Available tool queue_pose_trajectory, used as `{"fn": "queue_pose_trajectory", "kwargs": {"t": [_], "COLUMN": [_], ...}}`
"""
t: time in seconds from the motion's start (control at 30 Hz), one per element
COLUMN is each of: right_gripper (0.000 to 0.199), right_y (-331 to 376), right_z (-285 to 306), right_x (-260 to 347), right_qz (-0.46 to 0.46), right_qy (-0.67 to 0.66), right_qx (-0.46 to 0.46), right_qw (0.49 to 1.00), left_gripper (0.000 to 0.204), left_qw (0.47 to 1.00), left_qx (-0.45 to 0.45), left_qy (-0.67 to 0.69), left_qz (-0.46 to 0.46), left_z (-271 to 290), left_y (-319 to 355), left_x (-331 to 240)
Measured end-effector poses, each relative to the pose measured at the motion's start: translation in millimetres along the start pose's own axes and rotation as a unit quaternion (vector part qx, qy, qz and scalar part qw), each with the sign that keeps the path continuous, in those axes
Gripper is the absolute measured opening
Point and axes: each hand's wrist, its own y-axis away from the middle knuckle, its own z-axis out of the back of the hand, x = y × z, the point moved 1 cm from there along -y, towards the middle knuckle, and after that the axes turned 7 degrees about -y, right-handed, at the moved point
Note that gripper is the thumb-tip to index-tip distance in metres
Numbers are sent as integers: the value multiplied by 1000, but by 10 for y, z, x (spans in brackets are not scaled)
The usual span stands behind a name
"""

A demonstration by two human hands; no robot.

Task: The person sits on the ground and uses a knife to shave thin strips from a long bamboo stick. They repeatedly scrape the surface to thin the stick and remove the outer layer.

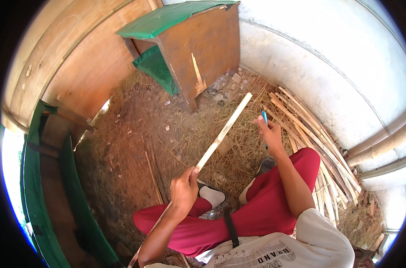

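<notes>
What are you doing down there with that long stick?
A person in red trousers sits cross-legged on straw-covered ground. The left hand grips a long pale bamboo strip that points up and away from the body. The right hand holds a small blue-handled tool, raised just right of the strip and not touching it. A pile of similar strips lies to the right by the wall, and a brown wooden box with a green cover stands ahead.

Pale, matt split bamboo strip [221,134] in the left hand [183,191], smooth-faced with fibrous edges. Right hand [270,134] has its grip on a slim blue tool [265,119] that looks like glossy plastic. Beside it, a heap of dry, rough bamboo slats [315,138]. Ground's [131,134] dusty earth and straw. Brown wooden box [203,49], scuffed, topped with green sheeting [167,18], slightly shiny.
</notes>
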Motion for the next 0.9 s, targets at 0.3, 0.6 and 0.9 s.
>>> {"fn": "queue_pose_trajectory", "kwargs": {"t": [0.3,0.6,0.9], "right_gripper": [37,35,33], "right_y": [70,220,282], "right_z": [109,-175,-304], "right_x": [67,171,-131], "right_qz": [62,467,379], "right_qy": [122,282,477], "right_qx": [-30,109,231], "right_qw": [990,831,759], "left_gripper": [14,12,12], "left_qw": [999,982,974], "left_qx": [16,88,123], "left_qy": [-33,-130,-157], "left_qz": [-21,-104,-104], "left_z": [-46,30,143], "left_y": [-185,-380,-600], "left_x": [7,32,190]}}
